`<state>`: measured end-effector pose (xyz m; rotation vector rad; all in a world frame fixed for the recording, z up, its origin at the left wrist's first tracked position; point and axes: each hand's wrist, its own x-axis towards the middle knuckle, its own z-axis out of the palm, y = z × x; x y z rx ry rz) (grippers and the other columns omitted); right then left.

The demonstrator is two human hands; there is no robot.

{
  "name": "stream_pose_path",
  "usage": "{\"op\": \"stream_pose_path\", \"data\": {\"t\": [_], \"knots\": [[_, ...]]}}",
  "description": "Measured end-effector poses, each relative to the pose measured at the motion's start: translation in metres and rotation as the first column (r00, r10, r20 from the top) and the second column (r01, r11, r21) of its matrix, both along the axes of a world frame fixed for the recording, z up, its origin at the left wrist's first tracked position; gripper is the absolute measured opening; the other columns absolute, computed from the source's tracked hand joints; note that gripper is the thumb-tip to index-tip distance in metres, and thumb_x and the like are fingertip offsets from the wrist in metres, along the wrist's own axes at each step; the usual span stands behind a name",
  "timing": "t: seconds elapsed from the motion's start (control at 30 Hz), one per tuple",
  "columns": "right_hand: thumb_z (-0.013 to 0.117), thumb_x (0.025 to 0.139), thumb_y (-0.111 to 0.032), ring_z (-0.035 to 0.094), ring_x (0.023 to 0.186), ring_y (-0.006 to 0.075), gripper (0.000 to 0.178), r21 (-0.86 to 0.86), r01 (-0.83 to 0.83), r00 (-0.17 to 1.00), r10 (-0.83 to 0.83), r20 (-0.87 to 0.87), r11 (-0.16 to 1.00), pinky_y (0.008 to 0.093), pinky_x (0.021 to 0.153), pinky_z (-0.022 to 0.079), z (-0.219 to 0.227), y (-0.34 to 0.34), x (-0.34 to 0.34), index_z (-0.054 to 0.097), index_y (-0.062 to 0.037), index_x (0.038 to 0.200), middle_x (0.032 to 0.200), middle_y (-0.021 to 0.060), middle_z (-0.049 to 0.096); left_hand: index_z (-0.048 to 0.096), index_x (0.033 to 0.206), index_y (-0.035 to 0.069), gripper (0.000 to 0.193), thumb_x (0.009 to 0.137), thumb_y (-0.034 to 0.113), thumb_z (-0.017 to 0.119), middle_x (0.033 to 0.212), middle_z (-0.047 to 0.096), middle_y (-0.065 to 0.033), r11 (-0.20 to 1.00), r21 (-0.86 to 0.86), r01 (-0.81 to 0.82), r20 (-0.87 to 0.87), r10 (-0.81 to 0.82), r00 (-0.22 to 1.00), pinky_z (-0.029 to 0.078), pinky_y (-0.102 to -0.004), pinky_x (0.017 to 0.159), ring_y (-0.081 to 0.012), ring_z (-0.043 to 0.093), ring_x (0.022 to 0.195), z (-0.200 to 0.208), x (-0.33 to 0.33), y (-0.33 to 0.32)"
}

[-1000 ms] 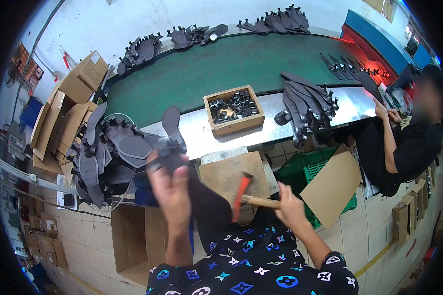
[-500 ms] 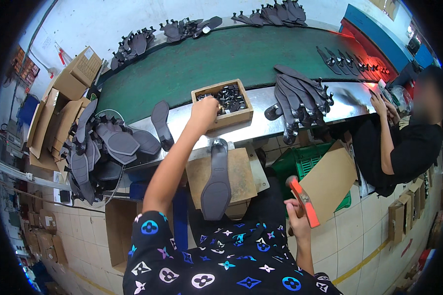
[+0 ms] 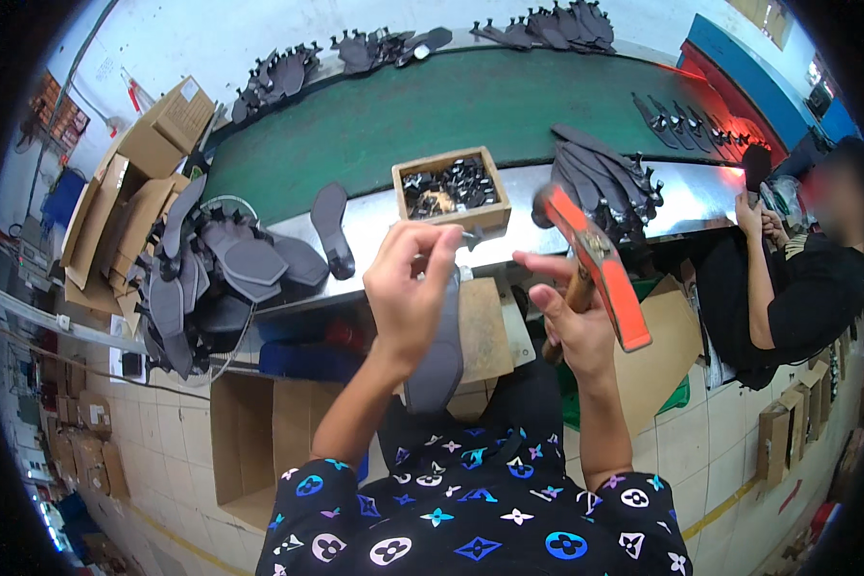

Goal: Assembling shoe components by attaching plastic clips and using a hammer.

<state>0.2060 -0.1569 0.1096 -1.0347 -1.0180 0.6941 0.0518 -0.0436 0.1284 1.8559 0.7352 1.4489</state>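
Our left hand [image 3: 408,288] pinched a small dark piece [image 3: 470,239] in its fingers, near the wooden box [image 3: 492,220]. Our right hand [image 3: 585,336] curled round the hammer [image 3: 600,248], first finger out. The piece seemed light and hard, best held by its edges; the hammer looked top-heavy, best held low.

- I have withdrawn the left hand [image 3: 408,288] from the wooden box [image 3: 490,219]; its fingertips now pinch a small dark part [image 3: 471,238].
- I have raised the hammer [image 3: 602,259] in the right hand [image 3: 582,331] and brought it nearer the left hand.
- A shoe sole [image 3: 439,365] now lies on the board [image 3: 486,331], which was bare one second ago.
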Motion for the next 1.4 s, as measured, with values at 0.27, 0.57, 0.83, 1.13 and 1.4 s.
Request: {"op": "stream_pose_path", "data": {"t": [0.27,0.57,0.83,1.13,1.4], "knots": [[0.072,0.091,-0.006,0.048,0.049,0.0016,0.023,0.023,-0.073,0.991,0.075,-0.109,0.997,0.0171,0.043,0.036,-0.009,0.013,-0.046,0.067,0.0031,0.111,0.108,0.0184,0.072,0.071,0.097,-0.001,0.012,0.088,0.006,0.075,0.089,0.065,-0.0095,0.999,-0.037,0.003,0.097,0.001,0.995,0.049,-0.0255,0.061,-0.0143,0.060,0.071,-0.026,-0.029,-0.048],[0.074,0.089,-0.011,0.064,0.087,0.0097,0.026,-0.185,-0.026,0.981,0.060,0.184,0.982,0.0258,0.079,0.051,-0.053,0.067,-0.020,0.070,0.0036,0.110,0.099,0.0065,0.072,0.067,0.112,-0.001,0.032,0.086,0.015,0.076,0.108,0.071,-0.0145,0.978,-0.130,0.163,-0.394,-0.202,0.897,0.053,-0.0342,0.079,-0.0265,0.069,0.092,-0.116,-0.039,0.053],[0.072,0.088,-0.011,0.063,0.084,0.0102,0.024,-0.339,-0.179,0.963,0.235,0.133,0.924,0.0279,0.076,0.051,-0.070,0.075,-0.024,0.070,0.0049,0.105,0.095,0.0060,0.071,0.074,0.100,0.000,0.027,0.078,0.013,0.083,0.096,0.075,-0.0117,0.955,-0.264,0.136,-0.238,-0.201,0.950,0.055,-0.0321,0.076,-0.0198,0.072,0.086,-0.125,-0.049,0.029],[0.070,0.082,-0.005,0.066,0.087,0.0285,0.026,-0.170,-0.172,0.779,0.240,0.580,0.970,0.0335,0.079,0.052,-0.068,0.071,-0.026,0.065,0.0069,0.105,0.101,0.0158,0.068,0.073,0.103,-0.001,0.027,0.079,0.009,0.080,0.093,0.074,-0.0119,0.953,-0.281,0.112,-0.208,-0.175,0.962,0.054,-0.0308,0.075,-0.0203,0.072,0.085,-0.133,-0.055,0.025],[0.070,0.087,-0.007,0.057,0.069,0.0242,0.022,-0.153,-0.023,0.768,0.115,0.629,0.988,0.0349,0.065,0.047,-0.053,0.051,-0.034,0.062,0.0055,0.103,0.079,0.0108,0.055,0.075,0.105,0.000,0.027,0.080,0.010,0.079,0.090,0.076,-0.0075,0.860,-0.449,0.243,-0.116,-0.326,0.938,0.053,-0.0272,0.076,-0.0102,0.067,0.082,-0.135,-0.059,0.036]]}}
